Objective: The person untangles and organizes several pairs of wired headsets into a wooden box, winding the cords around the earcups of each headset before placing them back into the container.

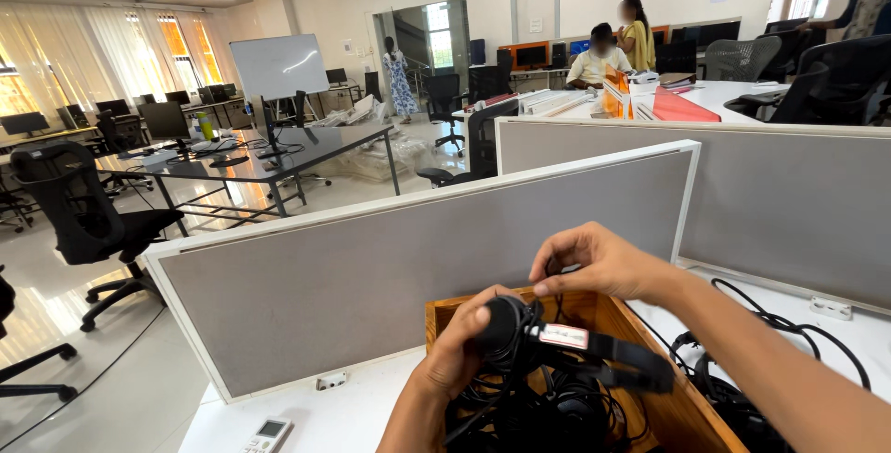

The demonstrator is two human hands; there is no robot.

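Note:
My left hand (459, 351) is shut around the round ear cup of a black headset (548, 342), held over a wooden box (687, 407) on the white desk (353, 411). A small white-and-red label sits on the headset's band. My right hand (599, 263) hovers just above, with its fingertips pinching the headset's thin black cable. More black headsets and tangled cables (548, 416) fill the box below.
A grey partition panel (371, 277) stands right behind the box. A white remote control (264, 434) lies near the desk's front left. Loose black cables (789, 323) trail to the right. Office chairs (79, 216), tables with monitors, a whiteboard (278, 65) and several people are farther back.

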